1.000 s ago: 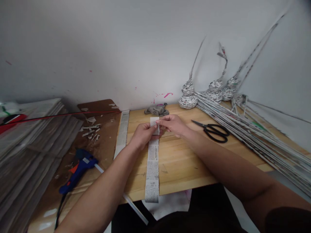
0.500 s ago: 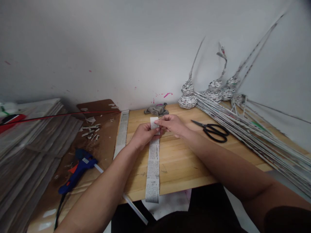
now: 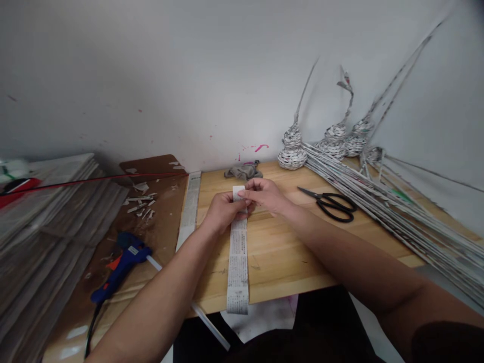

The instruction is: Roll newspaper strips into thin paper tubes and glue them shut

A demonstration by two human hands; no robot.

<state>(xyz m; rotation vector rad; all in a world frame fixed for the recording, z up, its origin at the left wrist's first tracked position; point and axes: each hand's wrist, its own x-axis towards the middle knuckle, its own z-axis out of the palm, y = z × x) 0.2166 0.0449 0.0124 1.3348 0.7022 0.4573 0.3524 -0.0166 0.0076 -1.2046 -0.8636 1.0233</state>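
Observation:
A long newspaper strip (image 3: 238, 257) lies lengthwise toward me on the wooden table, its near end hanging over the front edge. My left hand (image 3: 224, 209) pinches the strip's left side near the far end, thumb on top. From the right, my right hand (image 3: 264, 195) grips the same far end, its thumb pressed on the paper and its other fingers curled behind. Both hands almost touch each other. Beyond them lies a crumpled grey cloth (image 3: 242, 171). To the right rest black-handled scissors (image 3: 328, 201).
At left are a blue glue gun (image 3: 123, 267) with a glue stick, paper scraps (image 3: 142, 205) and stacked newspaper (image 3: 56, 227). Another newspaper strip (image 3: 190, 204) lies along the board's left side. Rolled paper sticks (image 3: 363, 196) and woven paper gourds (image 3: 292, 151) occupy the right.
My right thumb has shifted slightly left and down over the strip's far end. That end sits a little nearer to me. Both hands keep their hold.

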